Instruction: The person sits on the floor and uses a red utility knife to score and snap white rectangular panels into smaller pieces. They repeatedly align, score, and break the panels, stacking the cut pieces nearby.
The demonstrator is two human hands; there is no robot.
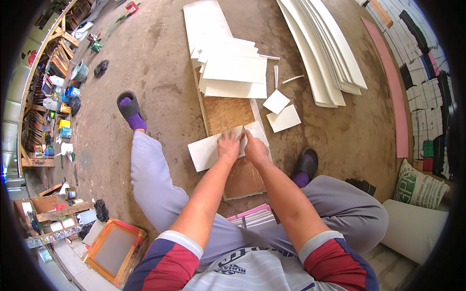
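Observation:
A white sheet strip [203, 151] lies at a slant across a worn brown board [228, 115] between my legs. My left hand [228, 145] presses flat on it with the fingers spread. Close beside it, my right hand [255, 149] is closed at the sheet's right part; what its fingers hold is too small to make out. Just beyond, several white rectangular sheets [235, 70] overlap on the board's far part. Two small white pieces, a squarish one [276, 102] and a larger one [284, 119], lie on the floor to the right, near a thin white offcut [292, 79].
Long white sheets [323, 51] are stacked at the far right, before a pink strip [388, 87] and piled bundles [424, 111]. Paint containers [64, 128] line the left side. A wooden-framed screen [115, 250] lies near left; a white roll [415, 230] is near right.

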